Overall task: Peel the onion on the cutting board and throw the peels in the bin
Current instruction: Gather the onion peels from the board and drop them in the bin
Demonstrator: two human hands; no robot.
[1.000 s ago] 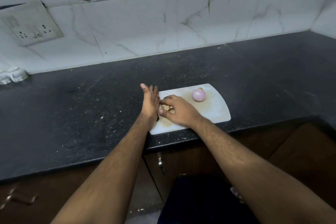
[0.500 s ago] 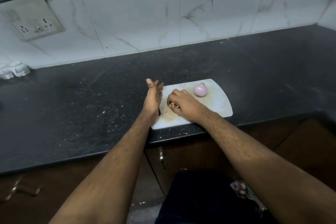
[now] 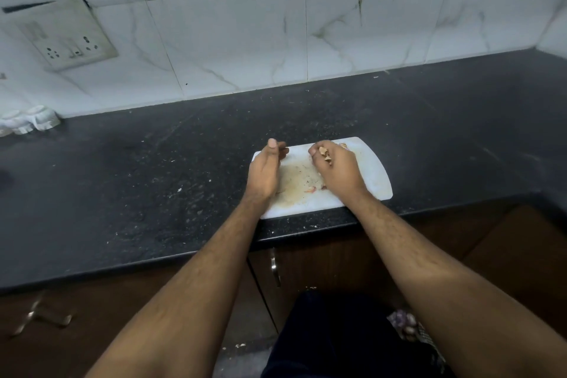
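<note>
Dry tan onion peels (image 3: 324, 154) bunched in right hand (image 3: 337, 169), fingers curled round them over far part of stained white cutting board (image 3: 376, 175) on black counter (image 3: 153, 169); left hand (image 3: 265, 173) edge-on at board's left side, fingers straight, holding nothing.

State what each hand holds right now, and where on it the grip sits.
The right hand grips a clump of onion peels bunched in its curled fingers; the exact grip spot is hidden. The left hand holds nothing and rests edge-on at the cutting board.
</note>
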